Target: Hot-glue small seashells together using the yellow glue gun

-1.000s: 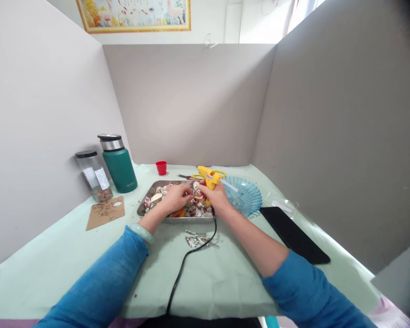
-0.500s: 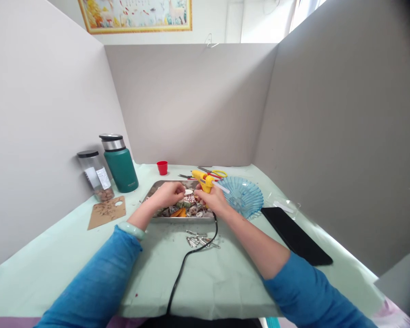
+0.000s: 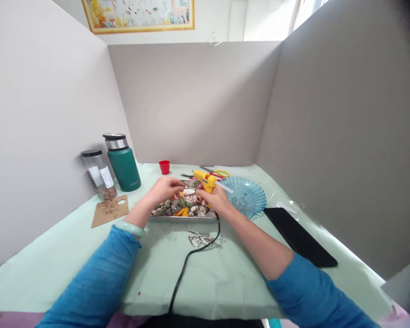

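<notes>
My right hand (image 3: 216, 197) is wrapped round a yellow hot glue gun (image 3: 205, 179), its pale glue stick jutting out the back and its black cord trailing down the table. Beneath both hands lies a metal tray (image 3: 182, 219) full of shells and small stones (image 3: 172, 207), with orange pieces (image 3: 181, 212) near its front. A white oval piece (image 3: 189, 192) rests on a red-striped shell (image 3: 191, 198) between my hands. My left hand (image 3: 167, 187) hovers over the tray's left side, fingers apart, with nothing visible in them. The glue gun's tip is hard to make out.
A blue glass plate (image 3: 248, 196) and a black flat slab (image 3: 299, 237) lie right. Small metal clips (image 3: 203, 239) sit before the tray. Behind are scissors (image 3: 222, 173) and a red cup (image 3: 164, 167). Left stand a green bottle (image 3: 124, 168), a jar (image 3: 100, 175) and brown card (image 3: 110, 210).
My left hand has drawn back a little from the white oval piece, and its fingers have spread. My right hand keeps the glue gun in nearly the same place. The view has shifted slightly.
</notes>
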Tool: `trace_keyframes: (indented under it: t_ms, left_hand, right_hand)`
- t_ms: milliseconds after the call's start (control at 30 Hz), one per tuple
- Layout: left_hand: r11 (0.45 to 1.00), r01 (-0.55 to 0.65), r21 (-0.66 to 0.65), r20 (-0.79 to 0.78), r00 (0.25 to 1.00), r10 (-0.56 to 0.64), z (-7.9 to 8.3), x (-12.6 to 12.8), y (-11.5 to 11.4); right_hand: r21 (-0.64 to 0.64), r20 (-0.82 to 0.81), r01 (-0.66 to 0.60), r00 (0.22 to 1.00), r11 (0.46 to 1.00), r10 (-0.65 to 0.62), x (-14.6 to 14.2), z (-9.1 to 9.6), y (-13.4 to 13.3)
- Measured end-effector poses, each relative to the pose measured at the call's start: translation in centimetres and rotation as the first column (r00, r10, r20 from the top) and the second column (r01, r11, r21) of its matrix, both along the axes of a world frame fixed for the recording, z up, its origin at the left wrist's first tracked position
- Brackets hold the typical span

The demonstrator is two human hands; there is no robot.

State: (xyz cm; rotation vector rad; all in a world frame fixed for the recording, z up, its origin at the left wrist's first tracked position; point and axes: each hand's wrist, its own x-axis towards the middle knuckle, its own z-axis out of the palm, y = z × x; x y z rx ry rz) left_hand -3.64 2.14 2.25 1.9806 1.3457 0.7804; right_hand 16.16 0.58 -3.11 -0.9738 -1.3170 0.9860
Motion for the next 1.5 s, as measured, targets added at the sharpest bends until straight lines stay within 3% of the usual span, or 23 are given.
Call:
trace_keyframes:
  t_ms: [133,367,667,1133,1333,1500]
  left_hand:
    - [0.977,0.141,-0.16,0.302,0.949,-0.087,-0.4,0.7,-0.3]
    - [0.924,0.237,-0.3,0.537,0.843,-0.042,-0.4,0.7,-0.7]
    - [0.864,0.348,-0.365,0.626,0.778,-0.049,-0.5,0.9,-1.0]
    - [0.894,0.334,-0.3,0.722,0.692,-0.016,-1.2,1.0,-0.5]
    - [0.919,0.267,-0.291,0.696,0.718,0.011,-1.0,2.5,-1.7]
    - [0.929,0.231,-0.289,0.708,0.705,0.045,-1.0,3.3,-2.3]
  right_hand:
    - [0.023,0.051,-0.054,0.997,0.998,0.053,0.0,0.5,-0.5]
    - [0.012,0.015,-0.027,1.0,1.0,0.027,0.0,0.5,-0.4]
    - [0.016,0.014,-0.03,0.999,0.999,0.03,0.0,0.4,-0.4]
    - [0.038,0.062,-0.065,0.996,0.997,0.063,0.3,0.6,-0.6]
    - [0.094,0.07,-0.148,0.987,0.985,0.142,0.2,1.0,-0.7]
    - [0.102,0.076,-0.143,0.988,0.984,0.136,0.0,1.4,-1.0]
